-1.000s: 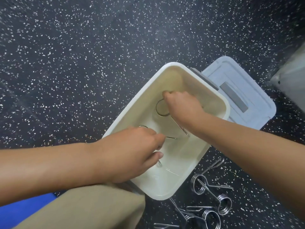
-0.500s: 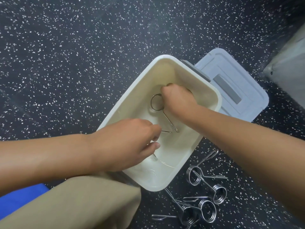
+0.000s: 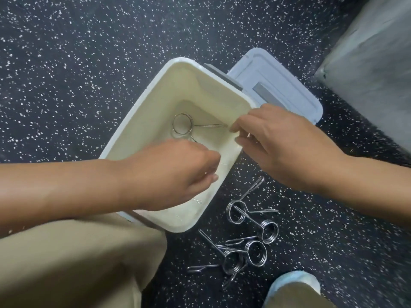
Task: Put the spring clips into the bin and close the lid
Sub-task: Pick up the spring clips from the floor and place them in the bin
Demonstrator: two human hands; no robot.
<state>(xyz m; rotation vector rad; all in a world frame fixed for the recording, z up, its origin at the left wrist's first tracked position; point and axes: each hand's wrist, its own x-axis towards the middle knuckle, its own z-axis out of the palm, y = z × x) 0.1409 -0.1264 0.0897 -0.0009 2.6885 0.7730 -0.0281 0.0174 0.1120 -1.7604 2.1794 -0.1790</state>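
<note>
The cream bin [image 3: 133, 121] stands open on the dark speckled floor. Its pale blue-grey lid [image 3: 278, 85] lies flat behind its right side. One spring clip [image 3: 182, 126] lies on the bin's bottom, a wire handle reaching right. My right hand [image 3: 278, 141] is at the bin's right rim, fingers loosely apart, fingertips just at that handle's end. My left hand [image 3: 178, 174] hovers over the bin's near half with curled fingers. A second wire runs under it, and what it holds is hidden. Several loose spring clips [image 3: 251, 236] lie on the floor, right of the bin's near corner.
My tan trouser leg [image 3: 77, 263] fills the lower left against the bin's near edge. A shoe in a light blue cover [image 3: 293, 283] sits at the lower right near the loose clips. A grey slab [image 3: 373, 74] rises at the upper right.
My right hand has drawn back from deep inside the bin to its right rim, leaving the clip on the bottom. The left hand stays over the bin.
</note>
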